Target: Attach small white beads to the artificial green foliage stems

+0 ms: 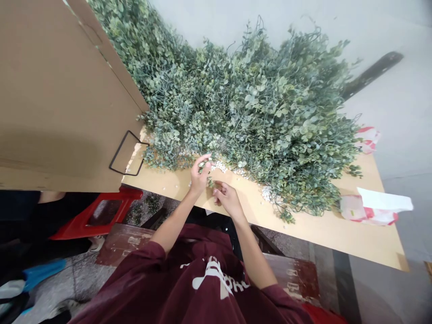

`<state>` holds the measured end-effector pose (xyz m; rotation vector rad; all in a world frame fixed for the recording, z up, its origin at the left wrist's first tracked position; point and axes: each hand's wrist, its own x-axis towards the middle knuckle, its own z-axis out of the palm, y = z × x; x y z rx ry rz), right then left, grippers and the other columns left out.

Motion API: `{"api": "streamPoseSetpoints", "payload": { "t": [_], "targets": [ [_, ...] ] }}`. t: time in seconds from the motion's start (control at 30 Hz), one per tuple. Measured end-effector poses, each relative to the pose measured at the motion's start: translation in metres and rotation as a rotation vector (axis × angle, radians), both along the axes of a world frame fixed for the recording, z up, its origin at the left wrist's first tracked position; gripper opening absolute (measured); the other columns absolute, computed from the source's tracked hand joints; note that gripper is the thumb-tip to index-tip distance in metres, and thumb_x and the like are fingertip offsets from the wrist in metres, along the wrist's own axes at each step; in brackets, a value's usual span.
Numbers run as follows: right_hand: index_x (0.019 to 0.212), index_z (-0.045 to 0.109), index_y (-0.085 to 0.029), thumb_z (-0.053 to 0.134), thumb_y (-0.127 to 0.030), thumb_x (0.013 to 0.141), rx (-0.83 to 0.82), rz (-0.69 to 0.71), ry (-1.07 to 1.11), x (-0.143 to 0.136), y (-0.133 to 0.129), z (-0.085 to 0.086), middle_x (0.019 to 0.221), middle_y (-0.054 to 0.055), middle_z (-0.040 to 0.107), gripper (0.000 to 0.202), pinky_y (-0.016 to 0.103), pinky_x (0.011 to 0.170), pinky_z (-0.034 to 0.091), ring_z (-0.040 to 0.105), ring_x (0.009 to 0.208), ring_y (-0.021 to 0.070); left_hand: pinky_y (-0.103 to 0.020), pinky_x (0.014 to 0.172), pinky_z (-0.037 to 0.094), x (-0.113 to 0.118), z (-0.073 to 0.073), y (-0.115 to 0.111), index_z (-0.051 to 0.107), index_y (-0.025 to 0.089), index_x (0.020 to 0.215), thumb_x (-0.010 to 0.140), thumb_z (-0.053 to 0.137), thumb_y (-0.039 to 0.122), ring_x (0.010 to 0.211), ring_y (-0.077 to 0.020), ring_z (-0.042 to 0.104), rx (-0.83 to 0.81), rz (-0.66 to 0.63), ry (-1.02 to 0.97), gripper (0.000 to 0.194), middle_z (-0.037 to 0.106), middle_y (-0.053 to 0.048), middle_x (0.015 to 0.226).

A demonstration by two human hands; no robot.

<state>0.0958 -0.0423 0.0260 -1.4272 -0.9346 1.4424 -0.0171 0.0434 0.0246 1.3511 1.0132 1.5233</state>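
My left hand (pixel 200 174) is curled, thumb and fingers closed around a small sprig of artificial green leaves (pixel 210 182). Just right of it and lower, my right hand (pixel 227 197) pinches at the lower end of the same sprig; its fingertips are partly hidden. Both hands are over the front edge of the wooden table (pixel 162 179). Small white pieces (pixel 220 166) lie scattered on the tabletop beyond my fingers. A large heap of artificial leafy stems (pixel 249 103) rises behind them, against the wall.
A brown cardboard panel (pixel 60 99) stands at the left, with a black wire frame (pixel 126 155) by its edge. Red-and-white plastic bags (pixel 367 215) and a white sheet (pixel 384 200) lie at the right end. A red stool (pixel 101 211) stands below left, near another person's legs.
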Motion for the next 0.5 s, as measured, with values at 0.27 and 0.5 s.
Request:
{"api": "streamPoseSetpoints", "payload": {
  "t": [0.27, 0.5],
  "targets": [
    [0.087, 0.063, -0.016, 0.065, -0.037, 0.076, -0.001, 0.045, 0.008, 0.0057, -0.0018, -0.0011, 0.053, -0.004, 0.057, 0.024, 0.019, 0.041, 0.036, 0.052, 0.044, 0.0088, -0.026, 0.070, 0.050, 0.0030, -0.0031, 0.0010, 0.056, 0.021, 0.105, 0.091, 0.053, 0.045, 0.072, -0.0117, 0.060, 0.014, -0.038, -0.088, 0.029, 0.062, -0.003, 0.089],
    [0.092, 0.065, -0.015, 0.065, -0.036, 0.075, -0.040, 0.111, 0.027, 0.0060, 0.0010, 0.0060, 0.056, -0.005, 0.056, 0.027, 0.018, 0.038, 0.033, 0.048, 0.041, 0.0070, -0.029, 0.077, 0.050, 0.0044, -0.0005, 0.0010, 0.046, 0.021, 0.099, 0.092, 0.049, 0.047, 0.076, -0.0128, 0.059, 0.039, -0.057, -0.029, 0.027, 0.059, -0.002, 0.087]
  ]
}}
